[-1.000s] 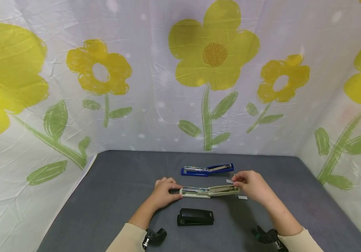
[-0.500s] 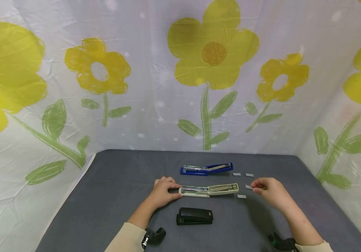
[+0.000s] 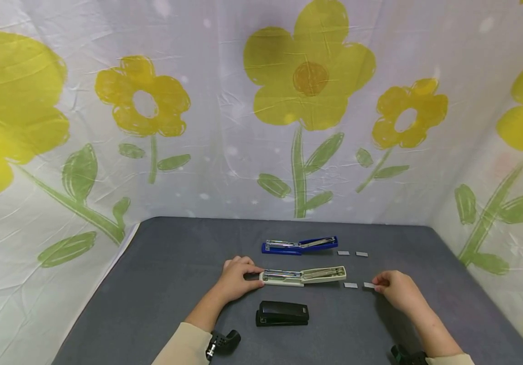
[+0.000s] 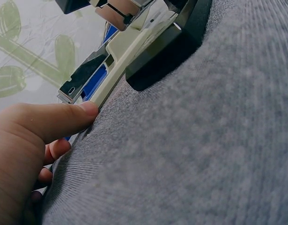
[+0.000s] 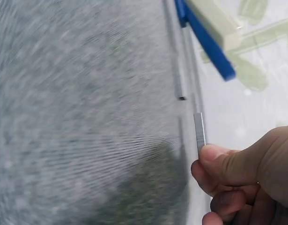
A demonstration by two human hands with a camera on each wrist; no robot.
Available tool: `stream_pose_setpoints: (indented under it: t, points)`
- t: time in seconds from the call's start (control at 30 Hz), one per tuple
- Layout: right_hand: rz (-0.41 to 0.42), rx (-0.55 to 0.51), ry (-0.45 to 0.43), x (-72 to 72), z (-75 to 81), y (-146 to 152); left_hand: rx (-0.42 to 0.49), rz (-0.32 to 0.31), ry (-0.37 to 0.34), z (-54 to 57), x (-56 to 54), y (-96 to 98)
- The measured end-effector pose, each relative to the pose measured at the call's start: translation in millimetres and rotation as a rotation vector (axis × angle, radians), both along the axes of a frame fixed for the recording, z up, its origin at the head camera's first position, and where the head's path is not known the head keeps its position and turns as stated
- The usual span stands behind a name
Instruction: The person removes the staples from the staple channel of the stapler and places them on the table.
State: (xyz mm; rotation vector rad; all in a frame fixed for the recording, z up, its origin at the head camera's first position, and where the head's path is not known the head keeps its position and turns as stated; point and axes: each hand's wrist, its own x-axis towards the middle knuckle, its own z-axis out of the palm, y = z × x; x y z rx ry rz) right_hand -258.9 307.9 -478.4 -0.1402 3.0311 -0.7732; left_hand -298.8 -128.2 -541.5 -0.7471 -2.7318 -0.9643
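Observation:
An opened cream stapler (image 3: 323,275) lies mid-table, its top folded back to the right. My left hand (image 3: 237,280) pinches its left end between thumb and fingers; in the left wrist view the thumb (image 4: 71,119) presses its tip. My right hand (image 3: 398,290) holds a short grey strip of staples (image 5: 199,127) by one end, between thumb and index finger, low over the table to the right of the stapler. Just left of it a second staple strip (image 3: 350,285) lies on the cloth.
Behind stands an opened blue stapler (image 3: 282,248), with two staple strips (image 3: 343,253) to its right. A closed black stapler (image 3: 283,313) lies nearer the front. Grey cloth (image 3: 175,284) covers the table, and a flower-printed curtain (image 3: 225,167) rises behind it.
My right hand has moved from the cream stapler's right end to the right and then nearer me, carrying the staple strip down beside the other. My left hand stays on the stapler.

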Motion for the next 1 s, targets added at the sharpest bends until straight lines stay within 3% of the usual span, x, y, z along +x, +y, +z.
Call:
stream_pose_setpoints:
  t: [0.23, 0.57, 1.0]
  points:
    - [-0.009, 0.043, 0.014, -0.1, -9.2, 2, -0.008, -0.001, -0.003, 1.9, -0.9, 0.8]
    - [0.019, 0.051, 0.016, -1.5, -4.9, 2, -0.022, 0.002, 0.007, 4.0, -3.2, 0.5]
    - [0.064, -0.009, 0.099, 9.4, 31.9, -30, -0.034, 0.009, -0.010, 1.2, 0.7, 0.9]
